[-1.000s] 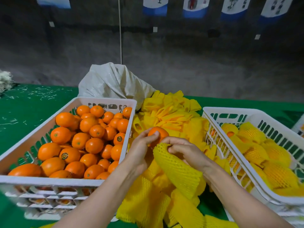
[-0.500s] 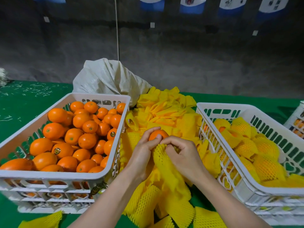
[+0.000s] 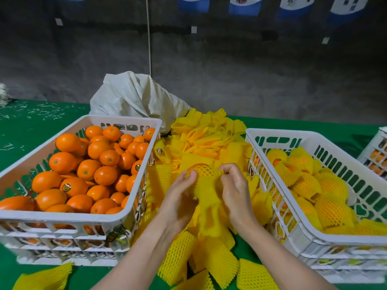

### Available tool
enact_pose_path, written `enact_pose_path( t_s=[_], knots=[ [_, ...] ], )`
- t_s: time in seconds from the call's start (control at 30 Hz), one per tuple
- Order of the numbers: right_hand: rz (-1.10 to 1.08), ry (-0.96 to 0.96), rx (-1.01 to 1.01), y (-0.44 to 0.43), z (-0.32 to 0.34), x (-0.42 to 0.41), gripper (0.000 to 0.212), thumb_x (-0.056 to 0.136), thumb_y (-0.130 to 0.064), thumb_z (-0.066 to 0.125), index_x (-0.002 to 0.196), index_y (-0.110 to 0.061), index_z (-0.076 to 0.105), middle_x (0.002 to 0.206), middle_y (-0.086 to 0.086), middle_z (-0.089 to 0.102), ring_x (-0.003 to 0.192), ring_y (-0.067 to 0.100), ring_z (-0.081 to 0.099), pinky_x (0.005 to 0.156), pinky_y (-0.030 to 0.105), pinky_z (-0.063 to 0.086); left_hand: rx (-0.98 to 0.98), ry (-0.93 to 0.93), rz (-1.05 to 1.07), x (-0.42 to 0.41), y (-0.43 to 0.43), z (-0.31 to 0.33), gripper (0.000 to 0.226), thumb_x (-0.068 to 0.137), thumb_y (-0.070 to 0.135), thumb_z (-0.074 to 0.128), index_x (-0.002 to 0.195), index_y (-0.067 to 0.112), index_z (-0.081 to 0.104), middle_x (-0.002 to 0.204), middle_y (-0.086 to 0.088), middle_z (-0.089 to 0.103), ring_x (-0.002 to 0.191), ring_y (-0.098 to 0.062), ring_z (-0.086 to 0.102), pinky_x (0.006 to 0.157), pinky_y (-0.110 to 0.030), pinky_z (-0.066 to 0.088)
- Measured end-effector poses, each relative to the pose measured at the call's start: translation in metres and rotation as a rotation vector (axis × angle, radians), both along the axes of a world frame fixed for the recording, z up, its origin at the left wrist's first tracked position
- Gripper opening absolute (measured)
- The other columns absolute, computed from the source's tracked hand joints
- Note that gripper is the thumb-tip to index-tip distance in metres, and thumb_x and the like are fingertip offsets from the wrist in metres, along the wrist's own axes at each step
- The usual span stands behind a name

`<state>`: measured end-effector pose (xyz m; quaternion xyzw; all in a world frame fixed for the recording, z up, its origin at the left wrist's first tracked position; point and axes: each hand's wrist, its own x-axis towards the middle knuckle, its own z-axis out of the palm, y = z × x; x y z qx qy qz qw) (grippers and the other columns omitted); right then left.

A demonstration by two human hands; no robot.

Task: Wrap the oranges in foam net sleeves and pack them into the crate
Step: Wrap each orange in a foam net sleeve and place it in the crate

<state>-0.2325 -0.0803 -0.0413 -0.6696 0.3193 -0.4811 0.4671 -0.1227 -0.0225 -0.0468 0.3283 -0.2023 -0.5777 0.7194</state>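
Note:
Both hands meet over the middle of the table. My left hand [image 3: 180, 197] holds an orange [image 3: 201, 171] whose top now shows through a yellow foam net sleeve [image 3: 207, 197]. My right hand [image 3: 234, 185] pinches the sleeve's edge at the orange's right side. The sleeve's loose end hangs down between my wrists. A white crate [image 3: 144, 147] on the left is full of bare oranges [image 3: 104, 174]. The white crate [image 3: 278, 206] on the right holds several wrapped oranges [image 3: 307, 185].
A heap of yellow foam sleeves [image 3: 205, 139] lies between the crates and spills toward me. A grey-white woven sack [image 3: 134, 97] stands behind the left crate. Another crate [image 3: 377, 151] shows at the far right edge. Green cloth [image 3: 31, 122] covers the table.
The sleeve has been pulled up over the orange, which was bare on top before. My hands have stayed together at the centre.

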Motion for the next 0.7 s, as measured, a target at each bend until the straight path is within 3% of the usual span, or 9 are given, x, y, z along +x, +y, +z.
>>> enact_pose_path(
  t_s=[0.07,0.13,0.17,0.2,0.23,0.3,0.43,0.53,0.7],
  knots=[
    [0.068,-0.053,0.107,0.009,-0.005,0.003,0.016,0.083,-0.021,0.044,0.067,-0.022,0.043,0.054,-0.008,0.036,0.056,0.006,0.03,0.052,0.026,0.025,-0.013,0.188,-0.052,-0.005,-0.002,-0.001,0.034,0.079,0.032,0.059,0.097,0.003,0.065,0.078,-0.011,0.068,0.069,-0.023,0.067,0.065,-0.033,0.058],
    [0.124,-0.075,0.193,0.011,-0.007,0.004,0.028,0.086,-0.031,0.051,0.065,-0.024,0.033,0.063,0.007,0.049,0.065,0.004,0.027,0.061,0.027,0.02,0.0,0.228,-0.078,-0.008,-0.005,-0.004,0.043,0.087,0.038,0.05,0.065,0.008,0.07,0.062,-0.006,0.065,0.056,-0.018,0.065,0.056,-0.028,0.056],
    [0.135,-0.045,0.202,0.011,-0.006,0.003,0.029,0.089,-0.037,0.054,0.091,-0.031,0.026,0.071,0.014,0.054,0.101,0.019,0.026,0.079,0.026,0.009,0.008,0.222,-0.077,-0.009,-0.006,-0.007,0.051,0.091,0.041,0.046,0.057,0.011,0.07,0.057,-0.004,0.064,0.053,-0.015,0.064,0.055,-0.026,0.055],
    [0.124,-0.009,0.164,0.009,-0.005,0.003,0.038,0.09,-0.042,0.056,0.076,-0.007,0.061,0.068,0.015,0.055,0.067,0.023,0.055,0.065,0.041,0.042,0.02,0.209,-0.067,-0.009,-0.006,-0.008,0.056,0.093,0.044,0.043,0.055,0.013,0.071,0.057,-0.002,0.064,0.053,-0.014,0.064,0.055,-0.026,0.054],
    [0.101,0.018,0.105,0.006,-0.003,0.002,0.039,0.088,-0.045,0.057,0.067,-0.015,0.043,0.056,0.008,0.048,0.055,0.019,0.047,0.056,0.03,0.027,0.031,0.192,-0.055,-0.009,-0.006,-0.009,0.056,0.093,0.047,0.042,0.059,0.014,0.073,0.061,-0.003,0.067,0.057,-0.015,0.066,0.059,-0.027,0.054],
    [0.029,-0.006,0.033,0.0,0.002,0.002,0.035,0.088,-0.04,0.056,0.07,-0.011,0.045,0.053,-0.003,0.032,0.05,0.009,0.03,0.051,0.029,0.026,0.053,0.164,-0.017,-0.009,-0.008,-0.008,0.047,0.088,0.048,0.049,0.079,0.013,0.078,0.083,-0.009,0.073,0.074,-0.021,0.07,0.075,-0.035,0.054],
    [-0.006,-0.061,0.017,-0.014,0.01,0.003,0.032,0.094,-0.025,0.051,0.065,-0.015,0.042,0.053,-0.006,0.029,0.044,0.002,0.027,0.044,0.018,0.024,0.082,0.139,0.021,-0.01,-0.011,-0.004,0.049,0.072,0.044,0.062,0.108,0.012,0.071,0.11,-0.013,0.07,0.099,-0.028,0.066,0.099,-0.045,0.044],
    [-0.009,-0.038,0.02,-0.022,0.012,0.005,0.036,0.094,-0.022,0.053,0.06,-0.016,0.04,0.052,-0.008,0.032,0.046,0.001,0.03,0.048,0.018,0.026,0.077,0.155,-0.007,-0.011,-0.01,-0.001,0.042,0.074,0.041,0.062,0.102,0.012,0.075,0.11,-0.013,0.07,0.099,-0.028,0.067,0.098,-0.043,0.046],
    [-0.006,-0.032,0.018,-0.023,-0.004,0.01,0.043,0.094,-0.024,0.051,0.055,-0.016,0.035,0.051,-0.003,0.031,0.05,0.007,0.029,0.053,0.03,0.025,0.105,0.228,-0.042,-0.011,-0.013,0.005,0.044,0.074,0.043,0.063,0.088,0.004,0.077,0.098,-0.015,0.072,0.081,-0.027,0.071,0.076,-0.039,0.053]
  ],
)
